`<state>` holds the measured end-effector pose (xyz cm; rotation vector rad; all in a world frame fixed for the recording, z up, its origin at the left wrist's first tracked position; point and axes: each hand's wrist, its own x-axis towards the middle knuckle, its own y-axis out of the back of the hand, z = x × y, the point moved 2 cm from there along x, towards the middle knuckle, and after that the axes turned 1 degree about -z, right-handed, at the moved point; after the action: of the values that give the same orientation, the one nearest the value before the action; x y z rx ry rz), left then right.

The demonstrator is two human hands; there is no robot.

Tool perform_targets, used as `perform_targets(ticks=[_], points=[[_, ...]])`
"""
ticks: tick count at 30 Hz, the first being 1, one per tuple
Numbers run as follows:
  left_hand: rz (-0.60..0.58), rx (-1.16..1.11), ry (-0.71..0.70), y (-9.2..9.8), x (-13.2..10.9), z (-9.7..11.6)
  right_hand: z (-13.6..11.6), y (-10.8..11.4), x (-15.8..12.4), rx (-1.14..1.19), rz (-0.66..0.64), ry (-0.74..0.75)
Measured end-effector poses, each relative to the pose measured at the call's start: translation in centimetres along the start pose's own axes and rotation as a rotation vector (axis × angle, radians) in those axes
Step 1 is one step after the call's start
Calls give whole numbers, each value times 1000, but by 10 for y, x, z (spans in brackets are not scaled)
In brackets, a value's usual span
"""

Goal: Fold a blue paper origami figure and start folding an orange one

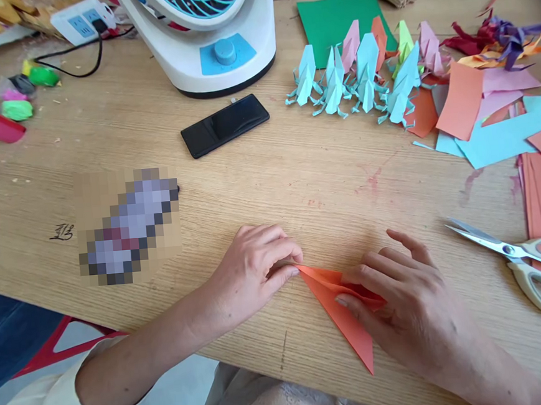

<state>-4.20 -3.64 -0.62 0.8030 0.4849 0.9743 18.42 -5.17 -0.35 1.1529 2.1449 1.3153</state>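
A folded sheet of orange paper [343, 318] lies near the table's front edge, its long narrow flap pointing toward me. My left hand [259, 266] pinches the paper's pointed far-left tip between thumb and fingertips. On the other side, my right hand [400, 304] grips the folded layers, thumb on the near flap and fingers over the upper one; its little finger sticks up. Part of the paper is hidden under the right hand. To the right of that hand lies a pair of scissors [513, 252] with partly spread blades and pale handles.
Folded paper figures [334, 85] stand in rows at the back right, beside green paper [344, 15] and scattered coloured sheets [499, 137]. A fan [212, 51], a black phone [224, 125], a pixelated object [134, 222] and a power strip [82, 20] are also on the table.
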Motion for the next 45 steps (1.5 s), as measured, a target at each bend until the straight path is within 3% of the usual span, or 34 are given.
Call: perform_targets(ticks=[4, 17, 32, 45], points=[[42, 8, -80, -2, -3, 0, 1, -1, 0, 14, -15, 1], [90, 64, -92, -5, -14, 5, -2, 0, 3, 26, -12, -27], [76, -24, 57, -8, -8, 8, 1, -3, 4, 24, 9, -20], [80, 7, 56, -12, -9, 6, 2, -7, 6, 25, 59, -66]])
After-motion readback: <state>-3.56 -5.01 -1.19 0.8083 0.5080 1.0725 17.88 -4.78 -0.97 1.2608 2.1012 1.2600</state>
